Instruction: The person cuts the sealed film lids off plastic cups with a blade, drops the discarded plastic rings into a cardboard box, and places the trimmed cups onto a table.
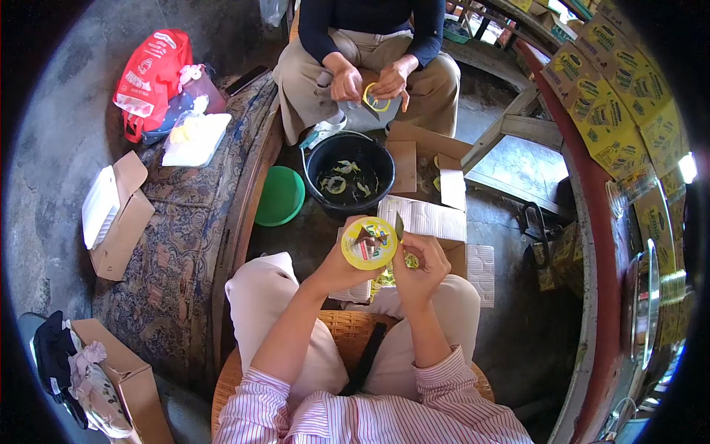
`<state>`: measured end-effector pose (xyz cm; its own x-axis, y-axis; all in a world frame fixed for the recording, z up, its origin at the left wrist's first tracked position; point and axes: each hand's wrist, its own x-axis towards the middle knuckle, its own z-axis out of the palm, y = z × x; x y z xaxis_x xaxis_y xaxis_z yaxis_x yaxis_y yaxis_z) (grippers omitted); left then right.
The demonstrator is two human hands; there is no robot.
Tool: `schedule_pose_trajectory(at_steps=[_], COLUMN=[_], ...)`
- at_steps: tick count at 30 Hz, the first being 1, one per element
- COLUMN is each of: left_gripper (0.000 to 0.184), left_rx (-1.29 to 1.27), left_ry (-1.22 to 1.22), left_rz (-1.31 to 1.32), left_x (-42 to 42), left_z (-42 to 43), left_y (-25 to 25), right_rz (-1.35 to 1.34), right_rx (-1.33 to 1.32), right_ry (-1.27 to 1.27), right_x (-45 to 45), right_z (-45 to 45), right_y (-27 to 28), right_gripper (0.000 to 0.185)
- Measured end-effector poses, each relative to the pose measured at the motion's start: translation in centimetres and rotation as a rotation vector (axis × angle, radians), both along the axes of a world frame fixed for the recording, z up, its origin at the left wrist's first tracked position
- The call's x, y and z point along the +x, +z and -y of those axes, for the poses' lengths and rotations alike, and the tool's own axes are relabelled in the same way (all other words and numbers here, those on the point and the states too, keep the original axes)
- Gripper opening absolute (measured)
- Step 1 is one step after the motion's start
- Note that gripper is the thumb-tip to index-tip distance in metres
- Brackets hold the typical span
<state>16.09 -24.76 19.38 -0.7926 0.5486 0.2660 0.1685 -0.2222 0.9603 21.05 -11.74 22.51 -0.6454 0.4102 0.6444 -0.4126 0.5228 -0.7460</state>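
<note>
My left hand (pixel 336 272) is wrapped round a plastic cup (pixel 369 243), its round yellow printed lid facing up at me. My right hand (pixel 423 270) pinches a dark flat blade (pixel 399 226), whose tip points up beside the cup's right rim. The blade's lower part is hidden by my fingers. Both hands are above my knees. Just beyond them stands a black bucket (pixel 313 159) with thin yellowish rings and strips inside. Below my hands, yellow-green pieces (pixel 381 284) lie in a carton partly covered by my arms.
Across from me a seated person's hands (pixel 370 83) hold a yellow ring-shaped piece. A green round basin (pixel 279 198) lies left of the bucket. Open cardboard boxes (pixel 403 164) stand to its right. Yellow lemon-printed cartons (pixel 606 111) are stacked on the red-edged table at right. A red bag (pixel 157 74) rests on the left bench.
</note>
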Motion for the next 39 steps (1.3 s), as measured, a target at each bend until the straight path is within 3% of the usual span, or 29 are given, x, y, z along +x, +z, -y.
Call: schedule_pose_trajectory(at_steps=[11, 20, 26, 32, 35, 39], left_gripper=[0.058, 0.066, 0.063, 0.062, 0.07, 0.068], left_rx=[0.113, 0.082, 0.001, 0.004, -0.097, 0.004], left_ry=[0.085, 0.164, 0.191, 0.156, 0.127, 0.089], left_rz=[0.131, -0.048, -0.17, -0.152, -0.218, -0.091], left_x=[0.1, 0.3, 0.4, 0.3, 0.0, 0.2], left_z=[-0.2, -0.8, -0.8, -0.7, -0.3, -0.3], left_y=[-0.5, -0.7, -0.1, -0.9, -1.4, -0.5], right_rz=[-0.002, -0.025, -0.014, -0.018, 0.004, 0.008], right_rx=[-0.012, 0.085, 0.105, 0.054, 0.062, 0.034], right_ry=[-0.014, -0.054, -0.082, -0.061, -0.053, -0.03], right_x=[-0.1, -0.2, -0.2, -0.2, -0.2, -0.1], right_z=[0.2, 0.4, 0.3, 0.0, -0.2, -0.3], right_y=[-0.1, -1.0, -0.2, -0.3, -0.4, -0.4], right_gripper=[0.017, 0.017, 0.018, 0.017, 0.017, 0.017])
